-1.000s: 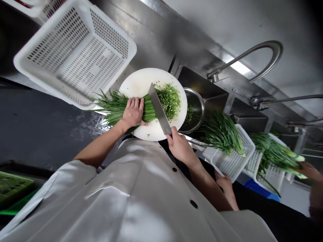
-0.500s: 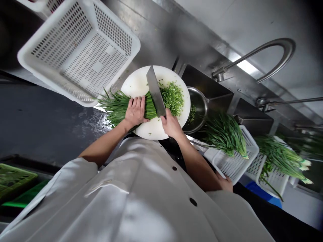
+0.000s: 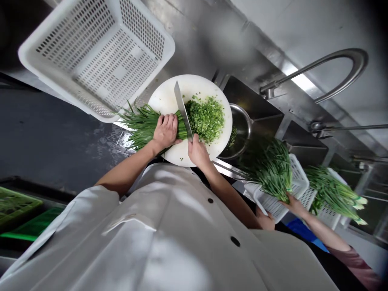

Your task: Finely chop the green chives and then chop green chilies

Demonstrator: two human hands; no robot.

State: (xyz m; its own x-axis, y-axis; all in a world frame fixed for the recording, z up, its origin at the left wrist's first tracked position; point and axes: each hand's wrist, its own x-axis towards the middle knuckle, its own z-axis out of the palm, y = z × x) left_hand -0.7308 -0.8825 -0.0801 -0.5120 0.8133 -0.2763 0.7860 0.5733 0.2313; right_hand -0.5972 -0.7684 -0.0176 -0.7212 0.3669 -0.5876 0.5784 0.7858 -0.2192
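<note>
My left hand (image 3: 165, 131) is closed over a thick bunch of scallions (image 3: 142, 125), pressing it down on a round white cutting board (image 3: 162, 99). Leafy ends stick out past the board's left edge. In my right hand (image 3: 198, 152) is the handle of a cleaver (image 3: 183, 109), mostly hidden by my fingers. Its blade stands across the cut end of the bunch, close to my left fingertips. Right of the blade lies a heap of chopped scallions (image 3: 209, 117).
A white perforated basket (image 3: 121, 72) stands at the upper left. Beside the board, a metal bowl (image 3: 247, 133) sits by the sink, under a curved faucet (image 3: 360, 60). At right, another person's hand (image 3: 295, 206) grips scallions over a white basket (image 3: 298, 171); another hand (image 3: 265, 220) touches its rim.
The cleaver has tilted and its blade has shifted slightly left, showing narrower. More chopped scallions lie right of it. Another person's arm has come in at right and taken hold of scallions.
</note>
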